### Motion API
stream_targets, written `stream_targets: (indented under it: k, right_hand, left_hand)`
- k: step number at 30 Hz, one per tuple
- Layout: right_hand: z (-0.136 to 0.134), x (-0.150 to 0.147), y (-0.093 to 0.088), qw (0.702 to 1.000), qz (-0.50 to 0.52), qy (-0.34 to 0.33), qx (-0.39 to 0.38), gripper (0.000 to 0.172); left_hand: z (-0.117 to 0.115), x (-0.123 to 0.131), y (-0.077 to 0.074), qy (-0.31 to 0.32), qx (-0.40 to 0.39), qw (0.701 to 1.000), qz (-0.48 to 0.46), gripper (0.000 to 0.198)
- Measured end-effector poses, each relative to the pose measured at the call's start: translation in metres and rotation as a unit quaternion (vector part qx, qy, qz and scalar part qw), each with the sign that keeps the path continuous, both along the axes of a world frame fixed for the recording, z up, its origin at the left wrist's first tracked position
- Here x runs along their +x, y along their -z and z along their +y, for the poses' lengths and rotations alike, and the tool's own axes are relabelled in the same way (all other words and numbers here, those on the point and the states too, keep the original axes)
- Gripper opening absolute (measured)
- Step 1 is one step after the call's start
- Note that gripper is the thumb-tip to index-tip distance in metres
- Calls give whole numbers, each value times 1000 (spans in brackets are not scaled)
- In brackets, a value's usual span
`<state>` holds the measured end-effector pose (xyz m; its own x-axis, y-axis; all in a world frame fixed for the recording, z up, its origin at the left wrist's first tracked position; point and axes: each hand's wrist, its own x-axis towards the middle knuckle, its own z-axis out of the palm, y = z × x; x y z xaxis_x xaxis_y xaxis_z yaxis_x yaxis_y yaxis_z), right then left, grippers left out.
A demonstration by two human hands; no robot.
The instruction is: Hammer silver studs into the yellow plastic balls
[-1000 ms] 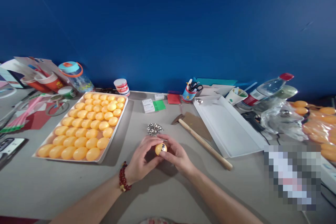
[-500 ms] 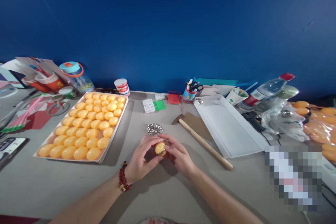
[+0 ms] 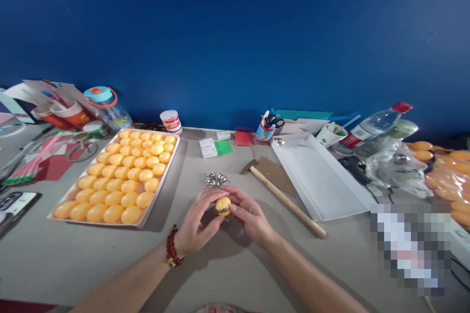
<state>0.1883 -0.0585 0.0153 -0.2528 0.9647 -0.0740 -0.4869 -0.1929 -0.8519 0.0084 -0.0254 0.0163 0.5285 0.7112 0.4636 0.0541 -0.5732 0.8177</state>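
Observation:
An orange ping-pong ball (image 3: pixel 222 202) with a jagged silvery band round its lower half is held between both hands, a little above the table. My left hand (image 3: pixel 198 222) curls over it from the left, index finger on its top and thumb lower down. From the other side my right hand (image 3: pixel 252 218) grips the ball, its thumb on the right side near the band. Just beyond the fingers lies a pile of small shiny metal pieces (image 3: pixel 216 179). Left of the hands, a shallow white tray (image 3: pixel 160 177) holds rows of orange balls.
A hammer (image 3: pixel 286 199) lies right of the hands, partly over a brown board (image 3: pixel 276 173). Beyond it stands a white tray (image 3: pixel 323 181) with a small metal bit. Small white boxes (image 3: pixel 208 148), a pen cup (image 3: pixel 265 132) and a plastic bottle (image 3: pixel 374 127) line the back.
The ball has turned in the fingers, so more of its silvery band faces me. My left thumb has shifted slightly left. Everything else stays in place.

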Motion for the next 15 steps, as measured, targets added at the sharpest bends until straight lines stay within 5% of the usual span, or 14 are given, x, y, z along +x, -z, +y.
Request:
stream_targets:
  k: [15]
  right_hand:
    - [2,3,4,1000,3,2,-26,45]
  left_hand:
    - [1,-2,2,-3,-48,999,-19,35]
